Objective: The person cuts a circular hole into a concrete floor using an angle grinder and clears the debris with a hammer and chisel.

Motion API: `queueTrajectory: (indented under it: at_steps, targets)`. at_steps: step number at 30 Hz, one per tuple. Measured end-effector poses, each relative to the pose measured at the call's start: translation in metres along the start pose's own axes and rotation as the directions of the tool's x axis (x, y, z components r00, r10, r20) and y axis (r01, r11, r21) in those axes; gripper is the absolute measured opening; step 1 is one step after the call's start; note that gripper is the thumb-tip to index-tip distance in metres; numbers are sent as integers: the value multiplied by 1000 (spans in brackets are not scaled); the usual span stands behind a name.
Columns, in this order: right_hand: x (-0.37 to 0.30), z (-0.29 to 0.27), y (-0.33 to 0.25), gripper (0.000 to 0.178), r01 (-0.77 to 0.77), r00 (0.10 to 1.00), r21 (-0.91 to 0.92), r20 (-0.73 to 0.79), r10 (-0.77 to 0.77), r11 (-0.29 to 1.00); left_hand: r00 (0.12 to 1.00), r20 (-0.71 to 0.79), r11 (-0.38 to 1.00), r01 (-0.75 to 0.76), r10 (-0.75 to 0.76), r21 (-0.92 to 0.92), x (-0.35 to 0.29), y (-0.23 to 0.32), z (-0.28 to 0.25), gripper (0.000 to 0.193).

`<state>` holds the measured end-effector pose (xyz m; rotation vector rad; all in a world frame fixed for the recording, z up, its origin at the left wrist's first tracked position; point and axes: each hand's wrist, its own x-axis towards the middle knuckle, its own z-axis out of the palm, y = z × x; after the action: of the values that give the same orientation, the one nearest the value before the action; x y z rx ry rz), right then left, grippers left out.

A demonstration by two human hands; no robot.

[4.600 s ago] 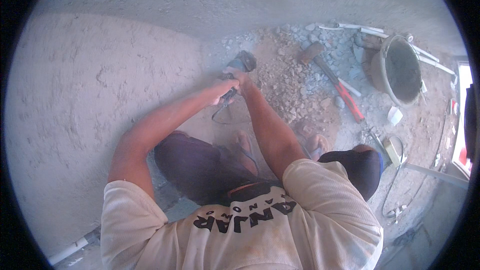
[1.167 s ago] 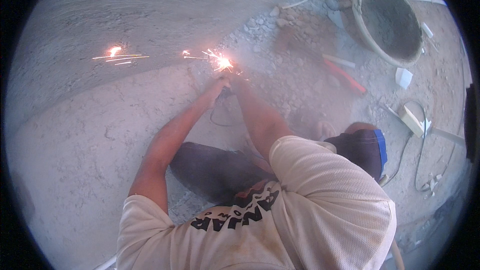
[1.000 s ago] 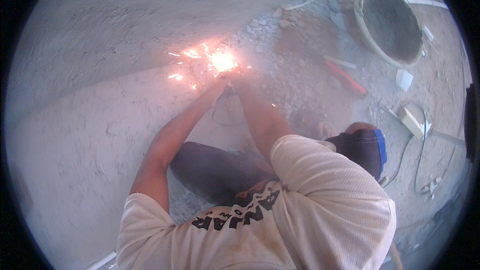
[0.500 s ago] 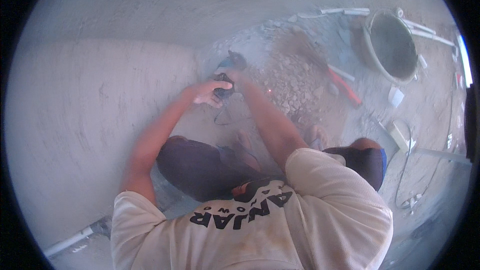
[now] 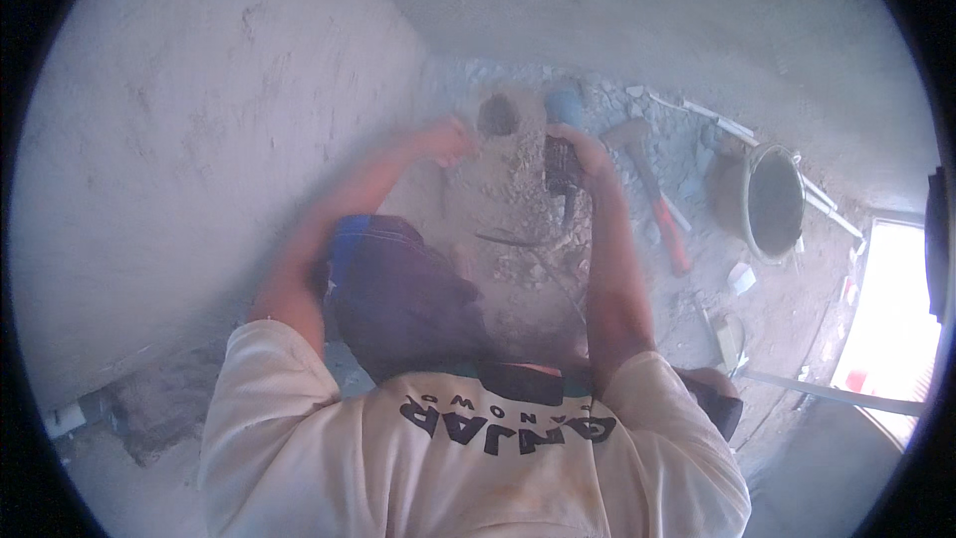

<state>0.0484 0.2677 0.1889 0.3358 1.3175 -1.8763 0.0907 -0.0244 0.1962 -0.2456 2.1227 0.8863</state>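
My right hand [image 5: 584,149] is closed around a corded power tool [image 5: 563,167] that looks like an angle grinder, black at the near end and teal at the far end. Its cable trails toward me across the dusty floor. Left of the tool, a dark round hole [image 5: 498,115] opens in the rubble-strewn ground. My left hand [image 5: 451,141] is off the tool, beside the hole and near the left wall. Haze and motion smear its fingers, so their grip is unclear.
A red-handled hammer [image 5: 669,229] lies right of my right hand. Beyond it stands a bucket [image 5: 775,204], with white pipes [image 5: 732,127] along the wall behind. Plastered walls [image 5: 199,139] meet in the corner ahead. Broken rubble [image 5: 538,269] covers the floor near the tool.
Both hands were at the power tool close to the left wall. Now the left hand has let go, and the right hand has moved the tool rightward. The hole has come into view.
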Motion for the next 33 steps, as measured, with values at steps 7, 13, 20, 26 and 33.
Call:
queueTrajectory:
  at_steps: [7, 13, 20, 26, 33]
  targets:
    - [-14, -13, 14, 37, -22, 996, -90, -91, 14, 996, 810, -158, 821, -532, 565, 207, 28, -7, 104, 30]
    - [-19, -17, 21, 34, -25, 984, -112, -181, 5, 993, 765, 70, 767, -641, 640, -2, -5, 64, 131, 48]
    - [-22, -5, 15, 34, -23, 989, -16, -149, 20, 1000, 802, -163, 801, -592, 574, -87, -14, 71, 137, 50]
    - [-33, -1, 7, 32, 12, 985, -46, -171, -19, 999, 787, -100, 787, -615, 608, -57, -20, 78, 127, 45]
    - [-38, -3, -8, 32, 20, 979, -64, -202, -33, 998, 732, -147, 720, -681, 665, -134, -10, 78, 137, 43]
